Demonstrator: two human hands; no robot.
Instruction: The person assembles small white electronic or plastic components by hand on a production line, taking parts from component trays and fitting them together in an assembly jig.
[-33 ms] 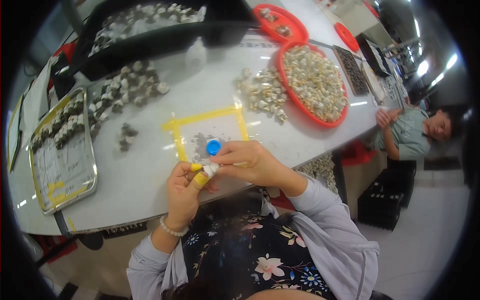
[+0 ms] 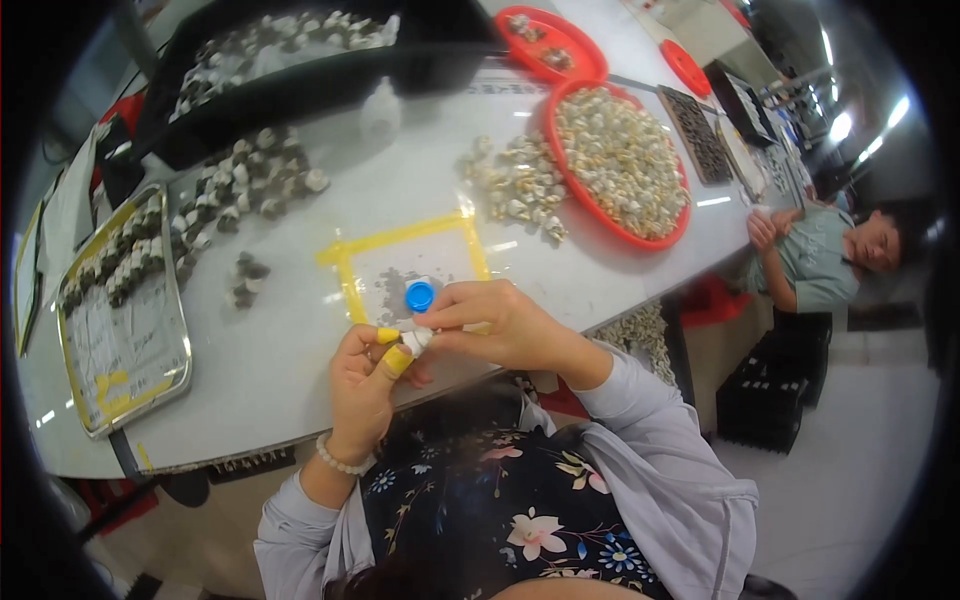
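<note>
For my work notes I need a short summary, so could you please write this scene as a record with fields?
Left hand: the left hand, yellow covers on thumb and one finger, pinches a small white piece
Right hand: the right hand, fingertips at the same piece
In front: round blue plastic cap within a yellow tape outline
Left side: shallow rectangular metal tray with rows of dark-and-white pieces
Right side: round red plastic tray, heaped with small whitish-yellow pieces
Far side: white plastic bottle near a black rectangular bin

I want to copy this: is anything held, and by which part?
A small white piece: the left grip holds its left side, the right grip its right side. The rest is partly hidden.
</note>
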